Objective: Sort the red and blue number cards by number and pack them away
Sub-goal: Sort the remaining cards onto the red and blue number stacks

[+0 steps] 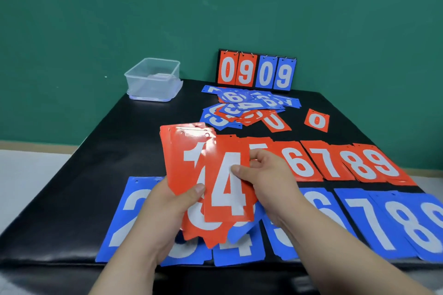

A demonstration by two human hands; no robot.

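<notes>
My left hand (pixel 167 208) grips a fanned stack of red number cards (pixel 187 163), with a 1 and a 3 showing. My right hand (pixel 266 175) pinches a red 4 card (pixel 227 189) lying on top of that stack. On the black table (pixel 119 146) a row of red cards (pixel 335 163) runs 5, 6, 7, 8, 9 to the right. Nearer me lies a row of blue cards (pixel 374 220) from 2 to 8 or more, partly hidden by my arms. A mixed heap of red and blue cards (pixel 247 108) lies further back, with two red 0 cards (pixel 317 120) beside it.
A clear plastic box (pixel 153 79) stands at the table's far left corner. A flip scoreboard (pixel 256 72) reading 09 in red and 09 in blue leans against the green wall (pixel 215 7). The table's front edge runs just under the blue row.
</notes>
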